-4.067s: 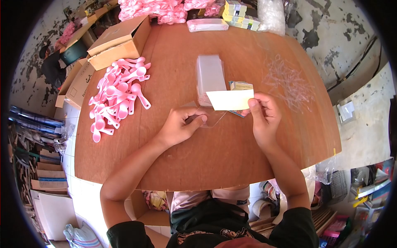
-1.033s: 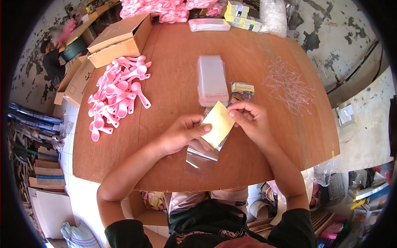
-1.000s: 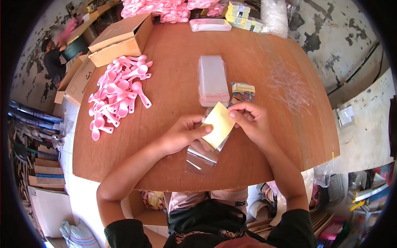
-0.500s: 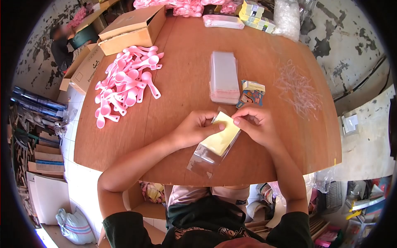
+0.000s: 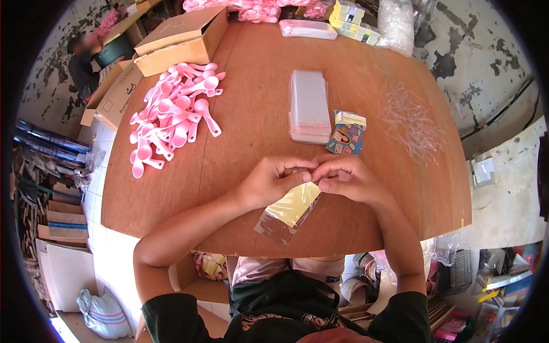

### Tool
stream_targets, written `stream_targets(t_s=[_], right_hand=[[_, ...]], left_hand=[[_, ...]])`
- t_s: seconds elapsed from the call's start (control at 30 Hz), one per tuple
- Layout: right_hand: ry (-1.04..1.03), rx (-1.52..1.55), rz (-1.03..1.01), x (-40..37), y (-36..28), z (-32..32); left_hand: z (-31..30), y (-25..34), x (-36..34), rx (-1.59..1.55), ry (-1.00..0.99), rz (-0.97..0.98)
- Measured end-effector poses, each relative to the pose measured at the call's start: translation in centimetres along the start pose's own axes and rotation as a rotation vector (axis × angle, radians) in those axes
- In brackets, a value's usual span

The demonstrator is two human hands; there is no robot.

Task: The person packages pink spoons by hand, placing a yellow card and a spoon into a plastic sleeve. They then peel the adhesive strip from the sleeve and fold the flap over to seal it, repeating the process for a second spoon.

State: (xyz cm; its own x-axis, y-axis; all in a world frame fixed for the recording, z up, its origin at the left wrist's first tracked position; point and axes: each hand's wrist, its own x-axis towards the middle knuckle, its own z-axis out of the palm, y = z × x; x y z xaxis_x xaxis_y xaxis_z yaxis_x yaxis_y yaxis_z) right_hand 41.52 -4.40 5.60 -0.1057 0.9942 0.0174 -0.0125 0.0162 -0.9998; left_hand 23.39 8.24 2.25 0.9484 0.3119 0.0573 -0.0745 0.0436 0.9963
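Observation:
A clear plastic bag [image 5: 273, 230] with a pale yellow card [image 5: 294, 204] inside it lies slanted near the table's front edge. My left hand [image 5: 270, 182] is closed on the bag's upper left side, thumb over the card. At the top end, the fingers of my right hand [image 5: 347, 178] are pinched on the bag's edge, close to the left fingertips. The exact grip there is partly hidden. Just beyond my hands sit a blue printed card [image 5: 345, 140] with a small pale stack [image 5: 350, 119] and a pile of flat clear bags [image 5: 309, 106].
Pink scoops [image 5: 177, 111] lie heaped on the left of the wooden table [image 5: 246, 74], before a cardboard box [image 5: 177, 48]. Tangled clear strips [image 5: 412, 123] are on the right. Bundled card stacks [image 5: 349, 17] stand at the back. Another person [image 5: 83, 66] is at far left.
My right hand has moved left and slightly down, and its fingers now meet the left ones at the bag's top. The bag and card have shifted a little down and left, their upper part now covered.

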Motion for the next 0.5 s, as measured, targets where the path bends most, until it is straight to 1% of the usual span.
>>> stream_targets(t_s=[0.07,0.13,0.2,0.27,0.33,0.43,0.5], right_hand=[[-0.011,-0.021,0.027,0.0,-0.1,-0.2],[-0.059,0.050,0.101,-0.1,-0.1,-0.4],[-0.060,0.039,0.102,-0.1,-0.2,-0.3],[-0.062,0.030,0.103,-0.2,-0.4,-0.3],[-0.077,0.055,0.200,-0.3,-0.7,-0.3],[-0.133,-0.006,0.176,-0.4,0.6,-0.5],[-0.132,-0.015,0.166,-0.5,0.7,-0.5]], left_hand=[[0.1,-0.1,-0.2,0.037,0.023,0.029],[0.3,-0.3,-0.3,0.073,0.047,0.058],[0.3,-0.5,-0.3,0.233,0.103,0.201],[0.5,-0.1,-0.5,0.283,0.118,0.238],[0.7,0.4,-0.6,0.334,0.132,0.274],[1.0,0.9,-0.6,0.388,0.134,0.318],[1.1,1.0,-0.6,0.436,0.142,0.364]])
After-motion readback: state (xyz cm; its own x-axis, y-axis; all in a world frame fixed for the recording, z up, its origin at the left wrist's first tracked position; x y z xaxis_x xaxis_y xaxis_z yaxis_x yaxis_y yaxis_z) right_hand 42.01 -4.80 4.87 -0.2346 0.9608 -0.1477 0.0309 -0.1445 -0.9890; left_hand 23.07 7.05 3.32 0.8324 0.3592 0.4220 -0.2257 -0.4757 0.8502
